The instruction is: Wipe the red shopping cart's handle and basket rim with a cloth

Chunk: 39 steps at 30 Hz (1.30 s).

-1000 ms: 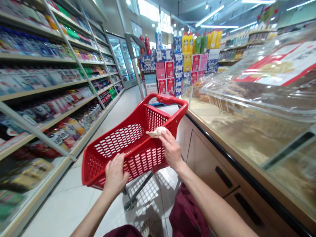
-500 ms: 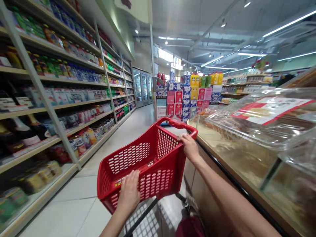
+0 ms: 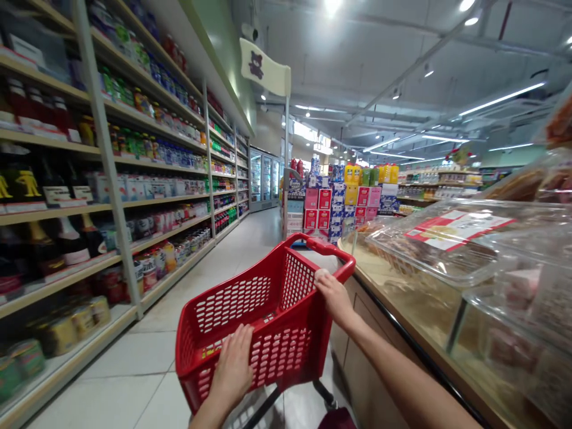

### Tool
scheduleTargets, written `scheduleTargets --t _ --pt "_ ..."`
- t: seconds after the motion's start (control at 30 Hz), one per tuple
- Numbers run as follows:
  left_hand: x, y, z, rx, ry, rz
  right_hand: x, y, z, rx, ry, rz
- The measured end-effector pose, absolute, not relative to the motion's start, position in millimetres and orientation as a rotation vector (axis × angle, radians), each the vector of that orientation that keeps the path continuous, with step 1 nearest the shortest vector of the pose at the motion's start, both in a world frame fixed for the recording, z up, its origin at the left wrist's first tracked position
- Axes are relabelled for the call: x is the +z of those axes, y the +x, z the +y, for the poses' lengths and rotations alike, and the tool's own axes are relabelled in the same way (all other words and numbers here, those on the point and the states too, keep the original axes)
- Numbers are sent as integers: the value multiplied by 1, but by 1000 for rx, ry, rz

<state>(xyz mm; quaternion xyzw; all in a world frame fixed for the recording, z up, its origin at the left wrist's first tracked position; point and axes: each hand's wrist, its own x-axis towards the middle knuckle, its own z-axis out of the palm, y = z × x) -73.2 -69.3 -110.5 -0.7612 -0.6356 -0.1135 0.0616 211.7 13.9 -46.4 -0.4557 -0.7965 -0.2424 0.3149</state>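
A red plastic shopping cart (image 3: pixel 286 354) with perforated sides stands in front of me, turned sideways, its handle toward the far right. Nothing but a small yellow mark shows inside its basket. My left hand (image 3: pixel 233 363) lies over the near rim toward the left end, fingers curled over the edge and thumb outside. My right hand (image 3: pixel 333 295) grips the same rim close to the handle, its fingertips bent over the top. Both thumbs and palms are partly out of sight.
Drink shelves (image 3: pixel 161 196) line the left side. A glass-edged counter (image 3: pixel 393 310) bearing clear plastic food trays (image 3: pixel 447 238) runs close along the right. Stacked drink cartons (image 3: pixel 319 208) stand ahead beside a bear sign (image 3: pixel 266 67). Glass-door fridges (image 3: pixel 266 176) are farther back.
My view has tilted up, and the bear sign now shows fully. The cart's handle sits lower in view. Both hands stay on the rim, the right slightly farther from the handle.
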Motion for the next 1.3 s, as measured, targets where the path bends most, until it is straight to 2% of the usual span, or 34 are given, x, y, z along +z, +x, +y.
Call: scheduleTargets --t 0.1,0.3,0.5,0.67,0.87,1.03,1.2,1.3 --pt "-109 -82 -79 -367 -2301 -1925 -59 188 0 -611 -1084 -2233" --pt "-106 -103 -94 -330 -2303 -1965 -36 206 -4 -626 -1285 -2081" --pt "-105 -111 -103 -323 -2296 -1982 -50 166 -20 -565 -1049 -2303" --pt "-102 -105 -108 -334 -2345 -2006 -38 182 -21 -593 -1191 -2162" --pt "-102 -90 -112 -358 -2367 -2010 -65 148 -32 -581 -998 -2317" --pt "-108 -77 -108 -413 -2383 -1971 -70 165 -26 -572 -1154 -2122" --pt "-105 -66 -103 -405 -2401 -1972 -90 141 -39 -500 -1020 -2211" --pt "-98 -71 -105 -334 -2450 -1984 -83 149 -34 -511 -1038 -2207"
